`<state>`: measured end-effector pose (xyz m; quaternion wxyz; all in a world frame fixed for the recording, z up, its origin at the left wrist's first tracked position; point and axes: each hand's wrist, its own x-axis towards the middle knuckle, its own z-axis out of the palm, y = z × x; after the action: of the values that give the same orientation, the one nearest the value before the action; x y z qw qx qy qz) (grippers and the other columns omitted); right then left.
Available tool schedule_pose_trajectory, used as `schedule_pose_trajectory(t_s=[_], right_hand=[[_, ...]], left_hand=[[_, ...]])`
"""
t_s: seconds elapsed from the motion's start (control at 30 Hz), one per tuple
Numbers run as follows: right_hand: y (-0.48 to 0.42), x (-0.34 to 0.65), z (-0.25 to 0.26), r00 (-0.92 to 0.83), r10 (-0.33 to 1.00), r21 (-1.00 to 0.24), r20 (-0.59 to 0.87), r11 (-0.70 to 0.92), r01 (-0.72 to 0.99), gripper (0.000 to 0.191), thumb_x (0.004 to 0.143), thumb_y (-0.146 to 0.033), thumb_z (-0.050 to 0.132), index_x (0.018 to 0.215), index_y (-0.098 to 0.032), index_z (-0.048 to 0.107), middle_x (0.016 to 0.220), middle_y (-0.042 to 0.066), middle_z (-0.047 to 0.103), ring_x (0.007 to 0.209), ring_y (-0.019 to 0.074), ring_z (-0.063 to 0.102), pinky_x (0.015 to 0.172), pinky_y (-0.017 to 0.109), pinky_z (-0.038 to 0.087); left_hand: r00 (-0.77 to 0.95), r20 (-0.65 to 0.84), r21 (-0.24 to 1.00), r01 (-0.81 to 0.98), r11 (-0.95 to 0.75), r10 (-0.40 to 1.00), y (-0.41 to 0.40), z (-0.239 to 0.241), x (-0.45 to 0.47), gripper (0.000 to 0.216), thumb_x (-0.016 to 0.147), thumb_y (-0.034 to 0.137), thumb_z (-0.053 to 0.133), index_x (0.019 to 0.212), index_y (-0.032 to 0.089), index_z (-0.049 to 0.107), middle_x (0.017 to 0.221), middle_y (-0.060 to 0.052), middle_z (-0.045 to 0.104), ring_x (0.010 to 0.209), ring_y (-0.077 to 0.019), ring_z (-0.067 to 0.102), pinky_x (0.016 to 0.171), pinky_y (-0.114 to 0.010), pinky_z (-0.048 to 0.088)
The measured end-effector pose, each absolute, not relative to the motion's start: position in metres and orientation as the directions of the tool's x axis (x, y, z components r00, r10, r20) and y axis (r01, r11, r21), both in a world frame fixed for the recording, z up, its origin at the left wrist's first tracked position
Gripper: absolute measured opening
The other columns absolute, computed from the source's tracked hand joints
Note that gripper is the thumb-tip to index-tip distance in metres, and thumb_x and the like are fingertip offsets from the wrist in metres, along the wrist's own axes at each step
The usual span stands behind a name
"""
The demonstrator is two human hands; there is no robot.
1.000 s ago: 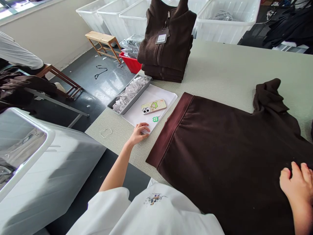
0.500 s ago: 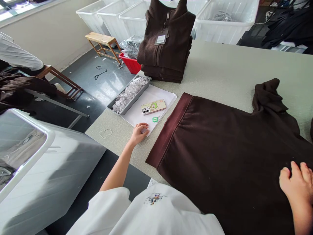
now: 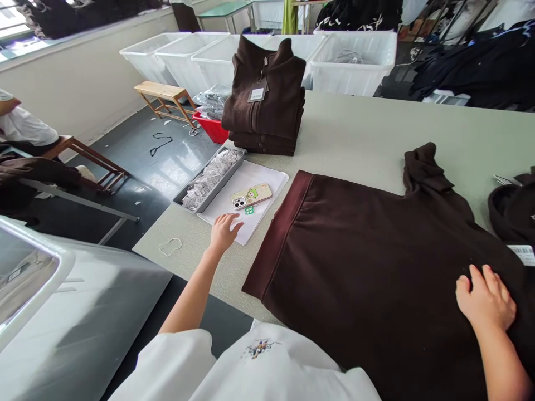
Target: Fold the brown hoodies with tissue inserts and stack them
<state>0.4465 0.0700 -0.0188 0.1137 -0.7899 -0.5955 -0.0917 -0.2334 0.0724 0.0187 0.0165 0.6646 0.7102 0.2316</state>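
As the view tipped up and rightward: in swung a far green table, up at eleven o'clock from the brown garment, the hub of this dial!
Left hand: it had edged up from the near corner of the white paper and uncurled; thumb and fingers stood parted below the green charm, between nine and ten. Whether it touched the paper, I couldn't tell.
Right hand: whole in view, where the frame edge had cut it before; it lay palm down on the garment past three o'clock, fingers stretched out.
Dark cloth: more of it showed than earlier, at two, with a white barcode label just below.
Phone: same spot on the paper, at ten, the charm just beside it.
Grey tray: alongside the paper, heaped with small white pieces.
Folded stack: towards eleven, hang tag on top, blocking part of the white bins.
Garment's look: spread on the work table, at two o'clock from the wearer's white shirt; dark, mostly smooth, reddish-brown band along the nine-o'clock side, sleeve bunched at one.
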Motion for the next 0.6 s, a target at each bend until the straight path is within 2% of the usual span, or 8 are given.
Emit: schedule_pose_trajectory(t_s=[0.1, 0.17, 0.27, 0.4, 0.5, 0.6], right_hand=[[0.069, 0.442, -0.015, 0.259, 0.922, -0.050, 0.289, -0.256, 0.965, 0.056, 0.086, -0.041, 0.027, 0.136, -0.020, 0.043, 0.140, 0.014, 0.041, 0.128, 0.0316, 0.038, 0.094, 0.050, 0.036], [0.068, 0.437, -0.011, 0.239, 0.928, -0.019, 0.287, -0.244, 0.970, 0.055, 0.087, -0.038, 0.029, 0.134, -0.016, 0.046, 0.140, 0.015, 0.041, 0.127, 0.0321, 0.038, 0.093, 0.049, 0.038], [0.067, 0.431, -0.007, 0.244, 0.929, 0.022, 0.278, -0.260, 0.965, 0.052, 0.088, -0.034, 0.029, 0.130, -0.011, 0.050, 0.140, 0.014, 0.040, 0.126, 0.0309, 0.039, 0.094, 0.046, 0.039], [0.066, 0.430, -0.005, 0.281, 0.917, 0.005, 0.284, -0.295, 0.955, 0.048, 0.089, -0.031, 0.031, 0.127, -0.012, 0.052, 0.141, 0.011, 0.040, 0.127, 0.0282, 0.038, 0.099, 0.044, 0.038], [0.068, 0.426, -0.004, 0.335, 0.904, -0.087, 0.266, -0.324, 0.942, 0.045, 0.087, -0.029, 0.035, 0.124, -0.011, 0.054, 0.140, 0.013, 0.041, 0.127, 0.0292, 0.038, 0.100, 0.046, 0.037], [0.074, 0.402, 0.007, 0.377, 0.889, -0.319, 0.261, -0.289, 0.903, 0.044, 0.082, -0.030, 0.043, 0.119, -0.008, 0.057, 0.132, 0.018, 0.048, 0.122, 0.0289, 0.044, 0.102, 0.046, 0.036]], left_hand=[[-0.025, 0.224, 0.260, 0.965, -0.035, 0.974, 0.084, 0.025, -0.238, 0.033, 0.065, 0.009, 0.043, 0.090, 0.020, 0.060, 0.096, -0.008, 0.067, 0.096, -0.0237, 0.059, 0.091, -0.039, 0.043], [-0.033, 0.258, 0.229, 0.973, -0.028, 0.965, 0.093, 0.034, -0.242, 0.032, 0.060, 0.008, 0.041, 0.085, 0.019, 0.059, 0.086, -0.009, 0.067, 0.089, -0.0252, 0.060, 0.085, -0.040, 0.045], [0.004, 0.341, 0.126, 0.991, -0.050, 0.940, 0.106, 0.059, -0.244, 0.026, 0.063, 0.010, 0.042, 0.082, 0.020, 0.056, 0.079, -0.005, 0.065, 0.082, -0.0227, 0.061, 0.079, -0.037, 0.047], [0.173, 0.485, -0.043, 0.984, -0.174, 0.857, 0.117, 0.108, -0.236, 0.021, 0.068, 0.017, 0.043, 0.083, 0.023, 0.056, 0.074, 0.003, 0.064, 0.071, -0.0169, 0.059, 0.069, -0.030, 0.047], [0.273, 0.653, -0.163, 0.962, -0.221, 0.707, 0.119, 0.153, -0.219, 0.019, 0.066, 0.021, 0.043, 0.079, 0.023, 0.058, 0.062, 0.004, 0.059, 0.056, -0.0132, 0.053, 0.055, -0.024, 0.040], [0.372, 0.770, -0.222, 0.918, -0.328, 0.519, 0.113, 0.199, -0.189, 0.022, 0.064, 0.018, 0.041, 0.075, 0.023, 0.060, 0.052, 0.005, 0.050, 0.047, -0.0105, 0.045, 0.048, -0.020, 0.028]])
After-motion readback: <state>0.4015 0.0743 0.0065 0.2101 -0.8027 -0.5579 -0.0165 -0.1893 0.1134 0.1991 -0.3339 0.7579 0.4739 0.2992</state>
